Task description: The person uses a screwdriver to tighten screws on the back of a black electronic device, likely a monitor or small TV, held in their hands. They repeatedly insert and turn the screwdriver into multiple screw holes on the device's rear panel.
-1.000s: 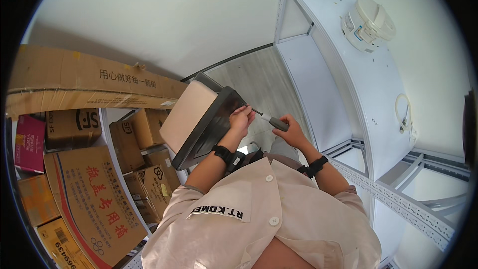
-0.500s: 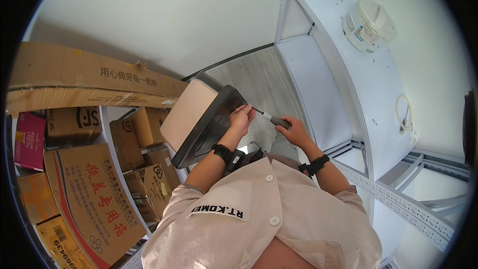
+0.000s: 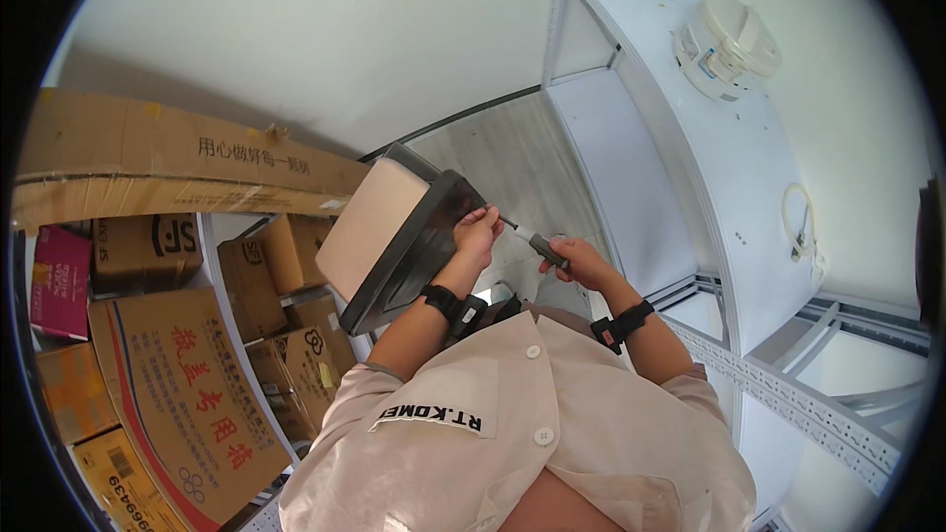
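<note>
keeping the screwdriver straight on the edge of the panel

the person is holding a flat rectangular device [image 3: 394, 241], something like a monitor or display panel with a dark frame and a pale beige face, tilted up in front of the chest. the left hand [image 3: 476, 236] is gripping the right edge of this panel, with the fingers curled closed around the frame and the thumb on top. the right hand [image 3: 581, 264] is closed around the dark handle of a screwdriver [image 3: 537, 244], and the thin shaft is pointing to the left, toward the place where the left hand is holding. the tip is hidden behind the left fingers, so i cannot tell if it is sitting in a screw.

to do this step well, in my judgement, the shaft should be staying in one line with the screw and the right hand should be pushing gently while turning, so the tip is not slipping out. the left fingers are lying very near the tip, and a slip could be hurting them. the panel is not resting on anything, so the left grip must be firm.

cardboard boxes [image 3: 168, 404] are standing on the left, and a white metal shelf [image 3: 680, 167] with a round white appliance [image 3: 727, 42] is on the right.
</note>
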Motion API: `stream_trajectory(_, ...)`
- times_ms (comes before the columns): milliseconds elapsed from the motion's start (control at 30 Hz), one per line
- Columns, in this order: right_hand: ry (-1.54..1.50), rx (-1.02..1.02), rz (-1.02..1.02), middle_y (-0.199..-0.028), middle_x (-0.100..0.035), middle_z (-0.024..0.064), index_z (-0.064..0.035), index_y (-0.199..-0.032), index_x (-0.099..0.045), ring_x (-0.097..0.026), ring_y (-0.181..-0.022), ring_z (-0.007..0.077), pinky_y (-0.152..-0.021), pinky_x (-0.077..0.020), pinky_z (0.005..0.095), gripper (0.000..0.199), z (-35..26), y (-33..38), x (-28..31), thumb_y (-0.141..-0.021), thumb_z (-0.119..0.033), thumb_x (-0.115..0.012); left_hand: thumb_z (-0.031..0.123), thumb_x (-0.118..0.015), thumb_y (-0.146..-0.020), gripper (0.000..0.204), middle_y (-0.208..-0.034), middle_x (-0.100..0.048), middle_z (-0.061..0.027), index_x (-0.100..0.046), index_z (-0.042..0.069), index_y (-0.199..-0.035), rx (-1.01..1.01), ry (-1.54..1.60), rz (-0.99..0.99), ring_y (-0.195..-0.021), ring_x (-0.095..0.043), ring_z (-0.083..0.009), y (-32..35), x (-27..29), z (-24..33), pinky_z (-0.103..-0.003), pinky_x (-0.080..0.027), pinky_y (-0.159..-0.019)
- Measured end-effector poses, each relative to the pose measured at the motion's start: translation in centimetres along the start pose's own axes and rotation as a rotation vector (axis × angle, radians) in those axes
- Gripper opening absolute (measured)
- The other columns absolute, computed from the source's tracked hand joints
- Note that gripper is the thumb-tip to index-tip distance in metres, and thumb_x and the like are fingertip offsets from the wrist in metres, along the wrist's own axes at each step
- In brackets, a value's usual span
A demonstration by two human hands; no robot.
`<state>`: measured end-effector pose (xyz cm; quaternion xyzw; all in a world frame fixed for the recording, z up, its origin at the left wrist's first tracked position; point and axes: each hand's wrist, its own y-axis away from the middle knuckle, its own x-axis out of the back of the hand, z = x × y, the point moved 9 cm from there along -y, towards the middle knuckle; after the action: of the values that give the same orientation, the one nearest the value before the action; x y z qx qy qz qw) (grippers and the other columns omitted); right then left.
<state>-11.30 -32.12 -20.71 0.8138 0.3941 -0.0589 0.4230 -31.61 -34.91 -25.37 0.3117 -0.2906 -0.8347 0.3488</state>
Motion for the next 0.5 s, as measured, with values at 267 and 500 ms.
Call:
stream_trajectory(267,0.814,0.741,0.371,-0.086,-0.061,0.0070,-0.0045,-0.107,-0.057,-0.057,-0.065,0.0166,-0.061,-0.0462,0.0299,0.029,-5.4,2.8,-1.7,-0.086,-0.019,-0.070,0.005,-0.056,-0.094,0.007,-0.097,-0.066,-0.0039,-0.058,0.006,-0.100,0.042,0.044,-0.092,-0.089,-0.066,-0.0151,1.3,-1.0,0.4,-0.027,-0.053,-0.077)
stream_trajectory(500,-0.035,-0.138,-0.056,-0.086,-0.060,0.0073,-0.0094,-0.107,-0.057,-0.055,-0.064,0.0143,-0.058,-0.0463,0.0283,0.024,1.4,-0.7,-0.4,-0.090,-0.024,-0.066,0.006,-0.055,-0.094,0.007,-0.098,-0.066,-0.0038,-0.058,0.007,-0.101,0.001,0.007,-0.072,-0.090,-0.066,-0.0164,1.0,-0.5,0.3,-0.028,-0.053,-0.078)
